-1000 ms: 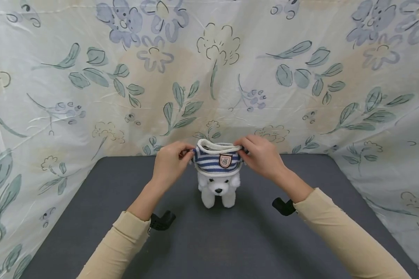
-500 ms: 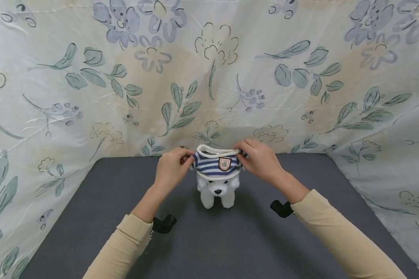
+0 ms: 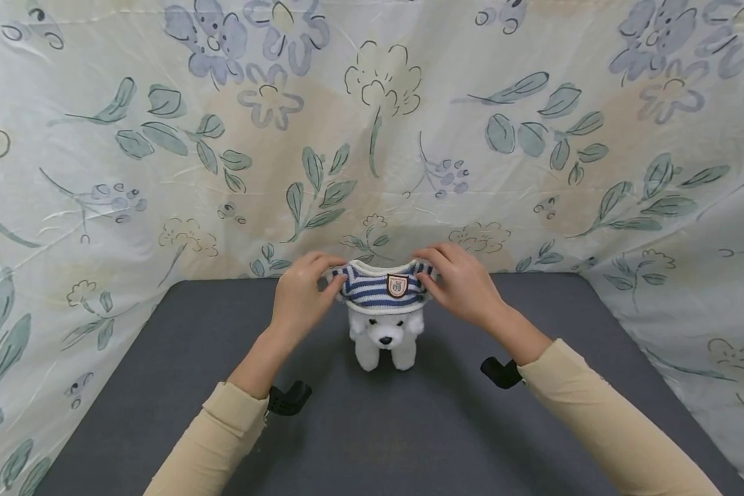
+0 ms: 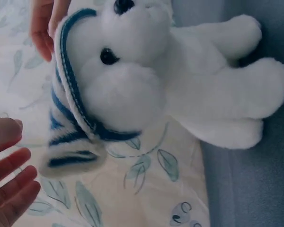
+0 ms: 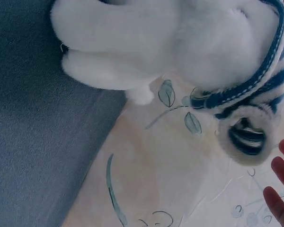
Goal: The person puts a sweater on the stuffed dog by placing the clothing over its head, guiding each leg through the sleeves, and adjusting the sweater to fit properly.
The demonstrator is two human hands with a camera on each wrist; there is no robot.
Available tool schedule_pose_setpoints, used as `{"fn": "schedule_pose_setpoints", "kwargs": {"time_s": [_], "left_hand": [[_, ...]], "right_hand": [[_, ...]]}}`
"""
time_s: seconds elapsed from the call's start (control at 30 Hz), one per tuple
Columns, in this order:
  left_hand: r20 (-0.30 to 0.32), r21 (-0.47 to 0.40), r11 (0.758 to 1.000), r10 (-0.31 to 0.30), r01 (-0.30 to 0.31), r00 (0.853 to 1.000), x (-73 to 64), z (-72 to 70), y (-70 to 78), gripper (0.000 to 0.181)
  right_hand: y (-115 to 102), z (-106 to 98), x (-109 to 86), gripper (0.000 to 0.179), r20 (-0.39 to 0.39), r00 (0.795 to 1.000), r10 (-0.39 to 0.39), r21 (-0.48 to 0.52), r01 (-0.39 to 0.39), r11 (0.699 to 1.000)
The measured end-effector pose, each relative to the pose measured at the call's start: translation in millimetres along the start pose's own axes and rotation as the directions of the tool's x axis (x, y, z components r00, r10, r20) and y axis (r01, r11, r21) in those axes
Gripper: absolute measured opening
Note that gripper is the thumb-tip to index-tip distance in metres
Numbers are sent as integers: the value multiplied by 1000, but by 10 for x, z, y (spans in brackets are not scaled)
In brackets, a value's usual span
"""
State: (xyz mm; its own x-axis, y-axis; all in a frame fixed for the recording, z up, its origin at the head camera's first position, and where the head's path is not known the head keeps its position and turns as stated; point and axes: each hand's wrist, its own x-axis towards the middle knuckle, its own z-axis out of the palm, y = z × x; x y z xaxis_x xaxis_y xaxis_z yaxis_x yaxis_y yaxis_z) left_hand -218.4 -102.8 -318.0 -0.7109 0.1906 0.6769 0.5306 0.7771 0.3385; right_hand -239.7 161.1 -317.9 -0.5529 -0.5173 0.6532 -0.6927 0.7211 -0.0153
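Note:
A white plush dog (image 3: 367, 351) stands on the dark table, facing the head camera. Over the top of its head sits a small blue-and-white striped knit sweater (image 3: 372, 295) with a crest patch (image 3: 397, 286), its hem just above the eyes. My left hand (image 3: 300, 296) is beside one sleeve, thumb and fingers spread; the left wrist view shows a gap between those fingers (image 4: 16, 182) and the sleeve cuff (image 4: 73, 163). At the other sleeve is my right hand (image 3: 465, 286). In the right wrist view its fingers (image 5: 279, 194) stand apart from the cuff (image 5: 248, 137); the thumb is hidden there.
The grey-black table (image 3: 372, 434) ends just behind the dog. A floral cloth (image 3: 384, 138) hangs behind and along the sides. Black wrist mounts (image 3: 290, 398) stick out below both forearms.
Both hands have loosened from the sweater's upper corners, which they were pinching. The collar, earlier held up as an open loop, now lies flatter, and the sleeves show at both sides.

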Motion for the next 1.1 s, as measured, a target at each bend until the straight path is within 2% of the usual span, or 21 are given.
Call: {"fn": "schedule_pose_setpoints", "kwargs": {"time_s": [0.13, 0.3, 0.43, 0.53, 0.63, 0.97, 1.1], "left_hand": [[-26, 12, 993, 119, -118, 993, -40, -21, 62, 22], [9, 32, 963, 269, -269, 963, -131, 11, 118, 27], [31, 41, 943, 330, -331, 944, -221, 55, 152, 27], [42, 44, 938, 342, -344, 939, -285, 95, 161, 29], [40, 48, 940, 336, -338, 941, -331, 139, 161, 29], [-9, 69, 957, 283, -282, 959, -402, 271, 132, 25], [-45, 86, 958, 278, -274, 959, -414, 331, 109, 23]], "right_hand": [[-58, 2, -26, 33, -48, 998, -41, 23, 42, 999], [-153, 25, -136, 31, -80, 993, -81, 32, 84, 996], [-197, 59, -259, 32, -88, 993, -78, 36, 81, 996], [-204, 97, -344, 34, -89, 994, -66, 40, 70, 997], [-197, 137, -405, 34, -88, 994, -56, 45, 60, 997], [-174, 263, -464, 33, -95, 993, -64, 66, 70, 995], [-181, 313, -458, 32, -107, 993, -53, 72, 61, 996]]}}
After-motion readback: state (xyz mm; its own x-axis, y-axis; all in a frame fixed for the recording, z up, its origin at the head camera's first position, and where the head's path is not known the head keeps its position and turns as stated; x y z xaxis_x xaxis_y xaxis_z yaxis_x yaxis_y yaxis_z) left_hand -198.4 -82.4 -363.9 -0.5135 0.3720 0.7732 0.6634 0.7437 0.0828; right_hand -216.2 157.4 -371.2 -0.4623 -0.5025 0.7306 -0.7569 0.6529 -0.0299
